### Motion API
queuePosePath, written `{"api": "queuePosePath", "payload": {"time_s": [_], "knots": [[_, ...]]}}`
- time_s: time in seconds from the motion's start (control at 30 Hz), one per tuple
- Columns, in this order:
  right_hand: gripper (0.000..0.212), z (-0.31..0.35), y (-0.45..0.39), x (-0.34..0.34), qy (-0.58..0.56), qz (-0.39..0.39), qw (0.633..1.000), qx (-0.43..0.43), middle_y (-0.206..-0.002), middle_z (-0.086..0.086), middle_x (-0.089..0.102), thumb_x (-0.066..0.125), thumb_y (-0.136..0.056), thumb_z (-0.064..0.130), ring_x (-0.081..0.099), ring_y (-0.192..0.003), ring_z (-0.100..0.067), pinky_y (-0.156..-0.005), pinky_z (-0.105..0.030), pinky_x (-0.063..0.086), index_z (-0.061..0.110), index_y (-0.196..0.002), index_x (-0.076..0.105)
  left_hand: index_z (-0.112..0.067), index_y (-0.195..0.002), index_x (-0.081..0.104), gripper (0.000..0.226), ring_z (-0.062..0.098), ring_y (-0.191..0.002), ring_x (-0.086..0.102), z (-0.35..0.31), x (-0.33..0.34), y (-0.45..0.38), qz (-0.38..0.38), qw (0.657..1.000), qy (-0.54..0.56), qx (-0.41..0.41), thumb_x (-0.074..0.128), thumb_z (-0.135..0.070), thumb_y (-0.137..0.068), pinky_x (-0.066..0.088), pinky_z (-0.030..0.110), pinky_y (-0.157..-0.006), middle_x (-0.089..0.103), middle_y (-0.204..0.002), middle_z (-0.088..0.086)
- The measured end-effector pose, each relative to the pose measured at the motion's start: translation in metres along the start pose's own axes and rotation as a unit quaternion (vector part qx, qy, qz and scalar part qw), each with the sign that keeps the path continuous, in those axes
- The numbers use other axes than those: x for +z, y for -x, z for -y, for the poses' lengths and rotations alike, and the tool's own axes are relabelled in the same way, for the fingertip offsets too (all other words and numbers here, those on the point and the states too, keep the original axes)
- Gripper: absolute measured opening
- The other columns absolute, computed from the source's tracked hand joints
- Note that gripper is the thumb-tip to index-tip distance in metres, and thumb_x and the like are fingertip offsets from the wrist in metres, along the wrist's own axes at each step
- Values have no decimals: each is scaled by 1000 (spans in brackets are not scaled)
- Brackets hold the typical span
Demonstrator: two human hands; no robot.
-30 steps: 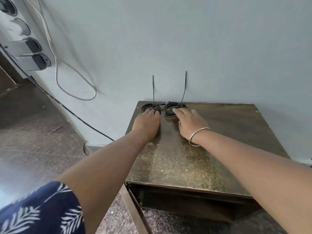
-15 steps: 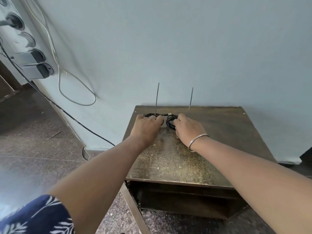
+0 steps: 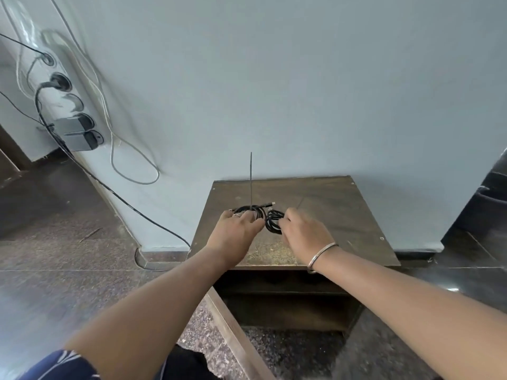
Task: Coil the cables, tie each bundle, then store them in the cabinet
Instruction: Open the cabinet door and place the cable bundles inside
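Two black coiled cable bundles lie over the middle of the brown cabinet top. My left hand grips the left bundle, whose long zip-tie tail sticks straight up. My right hand grips the right bundle, which is tilted up on edge; its thin tie tail slants away behind my fingers. The two bundles sit almost touching. Below the top, the cabinet's open compartment shows a dark shelf.
The cabinet door swings open toward me on the left. A power strip with plugs hangs on the pale wall at left, with black and white cords trailing to the floor. A dark object stands at the right edge.
Both hands have drawn the bundles from the back of the cabinet top toward its middle and curled round them. The right bundle has tipped up on edge. The camera has pulled back.
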State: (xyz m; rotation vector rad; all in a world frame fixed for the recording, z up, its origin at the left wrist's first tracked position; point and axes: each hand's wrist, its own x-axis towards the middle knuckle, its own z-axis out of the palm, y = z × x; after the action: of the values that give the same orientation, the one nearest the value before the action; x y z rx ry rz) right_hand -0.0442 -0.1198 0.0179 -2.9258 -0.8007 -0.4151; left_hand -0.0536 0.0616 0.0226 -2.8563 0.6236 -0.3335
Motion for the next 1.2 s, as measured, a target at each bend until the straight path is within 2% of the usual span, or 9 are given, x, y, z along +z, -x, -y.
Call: {"api": "queuePosePath", "payload": {"time_s": [0.13, 0.3, 0.5, 0.67, 0.77, 0.87, 1.0, 1.1, 1.2], "knots": [[13, 3, 38, -19, 2, -19, 999, -35, -84, -9, 53, 53, -90, 5, 53, -57, -22, -49, -32, 46, 5, -80, 61, -22, -108, 52, 34, 25, -85, 62, -18, -15, 24, 0, 999, 3, 35, 52, -2, -80, 37, 36, -85, 55, -108, 3], [7, 8, 88, -34, 7, -37, 999, -32, -75, -6, 57, 70, -78, 10, 54, -49, -20, -39, -26, 38, 8, -72, 66, -23, -111, 58, 27, 26, -92, 61, -47, -27, 49, 17, 997, 16, 74, 48, -12, -89, 37, 34, -87, 55, -116, 3], [11, 13, 145, -29, -10, -29, 998, -59, -74, -3, 59, 79, -70, 14, 60, -56, -16, -35, -27, 45, 12, -76, 71, -23, -114, 57, 28, 24, -98, 60, -83, -20, 72, 50, 987, 17, 151, 41, -15, -92, 37, 33, -89, 54, -117, 2], [12, 9, 171, -10, -8, 39, 998, -53, -75, -1, 58, 80, -70, 17, 59, -55, -15, -37, -24, 42, 14, -77, 71, -20, -112, 59, 27, 22, -100, 60, -107, -12, 82, 122, 975, 6, 186, 50, -11, -88, 42, 33, -87, 57, -114, 2], [11, 6, 177, 7, -4, 102, 994, -42, -87, -6, 59, 64, -84, 17, 63, -68, -23, -46, -33, 50, 11, -91, 70, -18, -108, 60, 25, 22, -95, 61, -119, -5, 84, 162, 969, -1, 185, 53, -8, -86, 44, 33, -81, 58, -109, 3], [18, 3, 177, 24, 16, 163, 986, -31, -98, -10, 55, 48, -94, 15, 61, -79, -30, -54, -37, 44, 7, -100, 63, -17, -108, 61, 25, 23, -93, 62, -130, 3, 83, 198, 964, -4, 176, 51, -7, -88, 44, 34, -75, 59, -110, 4], [14, -2, 169, 40, 48, 246, 968, -26, -103, -14, 53, 49, -92, 8, 60, -83, -33, -57, -35, 36, 4, -97, 61, -15, -106, 63, 25, 24, -100, 60, -143, 25, 77, 239, 955, 7, 175, 43, -24, -96, 37, 34, -72, 60, -111, 5], [20, -9, 161, 53, 61, 282, 957, -16, -108, -16, 53, 48, -90, 1, 62, -89, -35, -62, -37, 41, 2, -102, 63, -13, -110, 62, 38, 26, -104, 58, -151, 39, 72, 284, 949, 37, 135, 39, -40, -96, 39, 37, -82, 60, -115, 7], [26, -15, 152, 71, 70, 302, 951, -7, -111, -16, 54, 47, -89, -3, 62, -94, -37, -63, -39, 42, 1, -109, 63, -13, -116, 59, 42, 27, -108, 57, -158, 57, 64, 326, 937, 60, 113, 41, -44, -95, 40, 42, -88, 58, -120, 7]]}}
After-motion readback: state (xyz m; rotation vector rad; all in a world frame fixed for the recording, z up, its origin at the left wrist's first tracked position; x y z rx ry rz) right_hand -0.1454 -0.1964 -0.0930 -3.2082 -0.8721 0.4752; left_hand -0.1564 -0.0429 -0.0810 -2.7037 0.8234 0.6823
